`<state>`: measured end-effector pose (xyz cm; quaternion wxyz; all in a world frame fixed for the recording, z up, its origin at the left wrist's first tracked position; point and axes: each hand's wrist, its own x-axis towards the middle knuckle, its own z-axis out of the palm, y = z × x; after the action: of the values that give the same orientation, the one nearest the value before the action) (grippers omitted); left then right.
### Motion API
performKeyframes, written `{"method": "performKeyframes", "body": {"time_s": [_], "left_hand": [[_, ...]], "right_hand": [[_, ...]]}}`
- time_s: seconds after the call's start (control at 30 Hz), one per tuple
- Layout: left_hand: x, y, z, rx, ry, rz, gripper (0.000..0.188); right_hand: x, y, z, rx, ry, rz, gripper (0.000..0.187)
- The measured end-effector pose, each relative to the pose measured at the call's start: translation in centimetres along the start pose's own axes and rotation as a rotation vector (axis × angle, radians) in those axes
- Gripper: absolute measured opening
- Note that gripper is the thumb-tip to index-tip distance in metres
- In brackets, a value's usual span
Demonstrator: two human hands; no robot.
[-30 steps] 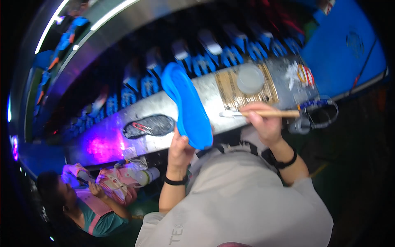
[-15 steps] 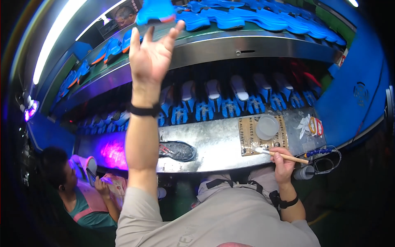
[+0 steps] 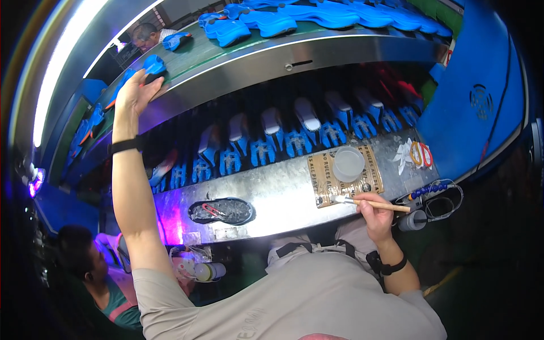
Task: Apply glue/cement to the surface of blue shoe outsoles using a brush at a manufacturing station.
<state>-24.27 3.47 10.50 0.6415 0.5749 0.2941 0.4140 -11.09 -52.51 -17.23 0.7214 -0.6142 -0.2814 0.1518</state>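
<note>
Raised to the far left, my left hand (image 3: 139, 95) is at the edge of the upper belt, thumb apart from the fingers. Beside its fingertips lies a blue shoe sole (image 3: 154, 65); the hand partly covers another blue piece with an orange edge, and no firm grip shows. My right hand (image 3: 375, 217) pinches a brush (image 3: 391, 207) by its wooden handle. The pale bristles are over the brown cardboard sheet (image 3: 324, 180) on the metal bench (image 3: 277, 201). On that sheet stands a round translucent tub (image 3: 348, 164). A dark shoe sole (image 3: 222, 211) lies on the bench to the left.
Blue soles (image 3: 317, 17) crowd the green upper belt (image 3: 195, 62). Under its metal edge stands a row of blue shoe holders (image 3: 297, 143). Tape rings (image 3: 420, 154) and a grey cup (image 3: 412, 221) are at right. A co-worker (image 3: 79, 255) sits at lower left; another person (image 3: 147, 37) is beyond the belt.
My left hand has swung left and down from the upper middle to the belt's left part. More of the dark sole shows. The right hand still has the brush over the cardboard.
</note>
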Motion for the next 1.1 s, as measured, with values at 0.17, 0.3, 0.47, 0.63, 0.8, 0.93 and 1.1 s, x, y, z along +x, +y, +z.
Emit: {"method": "performKeyframes", "body": {"time_s": [0.17,0.3,0.47,0.63,0.8,0.93,1.1], "left_hand": [[-9.6,-1.1,2.2,0.701,0.159,0.448,0.038],[-17.5,-1.9,0.8,1.26,0.646,0.837,0.032],[-20.5,-5.8,-3.5,0.291,0.37,0.734,0.018],[-24.5,-11.0,-0.3,0.04,0.223,0.377,0.039],[-30.1,-20.4,-0.2,0.022,-0.062,-0.077,0.041],[-34.8,-26.3,0.8,-0.548,-0.225,-0.481,0.064],[-38.3,-26.3,3.2,-0.597,-0.669,-0.66,0.083]], "right_hand": [[3.0,-0.7,-1.4,-0.348,0.024,-0.198,0.014],[6.7,-0.8,-2.3,-0.557,0.033,-0.253,0.011],[9.2,0.0,-2.3,-0.697,0.006,-0.172,0.015],[10.3,2.0,-2.5,-0.836,-0.047,-0.133,0.019],[9.7,-0.9,-1.4,-0.671,0.063,-0.089,0.017],[9.3,0.8,-1.5,-0.493,0.123,-0.265,0.016],[8.8,1.7,-1.0,-0.612,0.023,-0.168,0.014]]}}
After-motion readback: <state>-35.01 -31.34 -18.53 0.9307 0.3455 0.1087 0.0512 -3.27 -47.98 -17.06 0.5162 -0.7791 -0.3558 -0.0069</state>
